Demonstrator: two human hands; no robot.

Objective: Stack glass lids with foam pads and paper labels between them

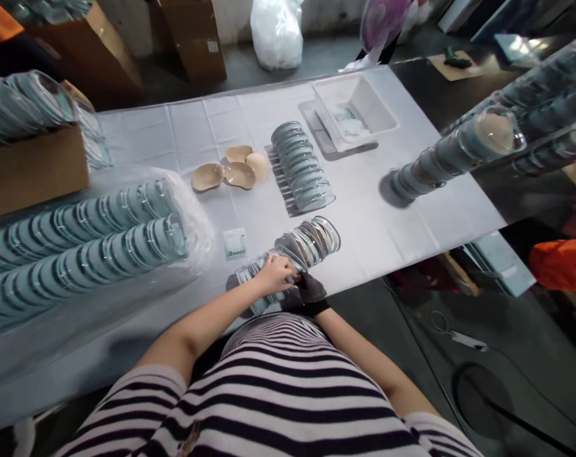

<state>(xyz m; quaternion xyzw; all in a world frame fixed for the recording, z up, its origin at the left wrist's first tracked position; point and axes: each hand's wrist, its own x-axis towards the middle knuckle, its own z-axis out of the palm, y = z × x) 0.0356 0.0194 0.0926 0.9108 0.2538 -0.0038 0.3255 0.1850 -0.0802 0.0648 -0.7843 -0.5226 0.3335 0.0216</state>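
At the near edge of the white-covered table (402,209), your left hand (276,274) closes over a row of clear lidded dishes (292,257) lying on its side; your gloved right hand (309,287) grips it from below (open cloth lies to its right). A small card (234,244) beside it carries illegible print.

white tray (359,95) | 4 beige pads (231,170) | cardboard box (31,168) | plastic bag (277,28)
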